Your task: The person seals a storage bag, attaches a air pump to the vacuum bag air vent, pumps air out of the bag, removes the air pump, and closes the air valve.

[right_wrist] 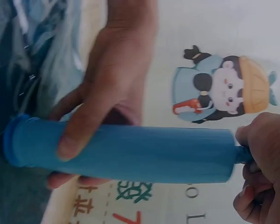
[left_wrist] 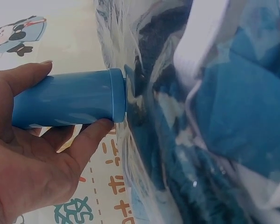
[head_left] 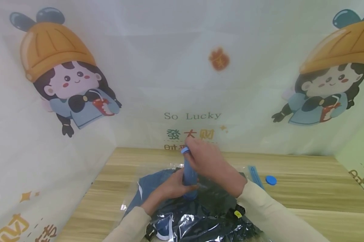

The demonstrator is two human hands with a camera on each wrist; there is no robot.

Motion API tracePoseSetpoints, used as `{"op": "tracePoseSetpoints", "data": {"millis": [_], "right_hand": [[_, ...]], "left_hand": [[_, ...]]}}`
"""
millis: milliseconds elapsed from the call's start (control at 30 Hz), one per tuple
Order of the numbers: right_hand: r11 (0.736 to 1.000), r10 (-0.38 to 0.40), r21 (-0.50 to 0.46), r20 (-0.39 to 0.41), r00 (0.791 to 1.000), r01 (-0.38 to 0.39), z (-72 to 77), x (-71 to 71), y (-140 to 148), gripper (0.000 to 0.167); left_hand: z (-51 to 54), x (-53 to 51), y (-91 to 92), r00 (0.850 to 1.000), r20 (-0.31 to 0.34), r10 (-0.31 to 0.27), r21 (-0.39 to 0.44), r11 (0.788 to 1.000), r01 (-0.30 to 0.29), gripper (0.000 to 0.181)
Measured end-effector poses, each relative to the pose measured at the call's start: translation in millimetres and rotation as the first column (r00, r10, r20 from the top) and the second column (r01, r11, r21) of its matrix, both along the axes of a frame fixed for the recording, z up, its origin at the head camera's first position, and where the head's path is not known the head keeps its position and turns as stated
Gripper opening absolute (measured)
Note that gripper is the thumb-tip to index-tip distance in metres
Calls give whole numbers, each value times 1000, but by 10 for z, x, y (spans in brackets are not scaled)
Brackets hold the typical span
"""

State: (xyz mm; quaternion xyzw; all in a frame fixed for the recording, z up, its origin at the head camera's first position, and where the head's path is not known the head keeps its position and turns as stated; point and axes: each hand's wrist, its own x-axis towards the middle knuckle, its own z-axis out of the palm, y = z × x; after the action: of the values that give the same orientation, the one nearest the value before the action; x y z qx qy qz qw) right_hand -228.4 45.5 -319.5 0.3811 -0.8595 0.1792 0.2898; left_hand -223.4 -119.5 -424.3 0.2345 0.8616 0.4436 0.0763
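A blue hand pump stands upright on a clear plastic storage bag stuffed with dark and blue fabric. My left hand grips the lower part of the pump's barrel, thumb on one side and fingers on the other. Above it, my right hand holds the handle at the pump's top. In the left wrist view the barrel's collar meets the bag's film. The right wrist view shows a short length of rod between the barrel and my curled right fingers.
A round blue cap lies on the wooden table, right of the bag. Close to it is a blue strip at the bag's edge. A printed cloth backdrop rises behind the table and along its sides.
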Motion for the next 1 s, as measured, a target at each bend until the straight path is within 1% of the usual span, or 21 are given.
{"op": "tracePoseSetpoints", "data": {"millis": [67,133,200,233,333,367,433,500,600,700,767,867,1000], "right_hand": [[1000,7,-12,13,1000,-7,84,14,-5,18],[999,13,-48,-2,1000,-14,211,25,-17,20],[994,30,-104,-44,999,-34,377,30,-33,24],[989,50,-139,-72,996,-59,466,30,-41,26],[970,86,-213,-169,982,-121,698,23,-53,28],[964,94,-229,-190,977,-137,747,17,-54,28],[954,102,-256,-218,971,-158,797,1,-56,27],[949,101,-270,-231,968,-163,795,-18,-64,25],[946,91,-279,-253,963,-163,751,-38,-69,24],[948,89,-272,-270,959,-165,699,-49,-75,21],[951,88,-263,-269,959,-162,645,-55,-78,19],[959,88,-240,-250,964,-149,528,-58,-86,16],[974,66,-199,-205,977,-108,299,-57,-88,12]], "left_hand": [[-3,9,-11,1000,11,0,10,1000,0,53],[-5,11,-18,1000,28,3,27,1000,-3,51],[-8,13,-27,999,36,9,34,999,-10,47],[-10,14,-31,999,39,13,33,999,-14,45],[0,20,-40,999,40,20,25,999,-21,43],[5,24,-41,999,36,23,17,1000,-23,43],[15,32,-38,999,36,25,5,1000,-25,44],[25,39,-35,999,41,28,-2,1000,-28,44],[28,40,-20,998,57,27,-4,1000,-27,46],[22,31,-16,997,69,22,14,1000,-23,46],[14,24,-18,997,72,18,30,999,-20,45],[4,16,-27,998,68,10,49,999,-13,46],[-15,4,-40,998,61,-6,55,998,3,51]]}}
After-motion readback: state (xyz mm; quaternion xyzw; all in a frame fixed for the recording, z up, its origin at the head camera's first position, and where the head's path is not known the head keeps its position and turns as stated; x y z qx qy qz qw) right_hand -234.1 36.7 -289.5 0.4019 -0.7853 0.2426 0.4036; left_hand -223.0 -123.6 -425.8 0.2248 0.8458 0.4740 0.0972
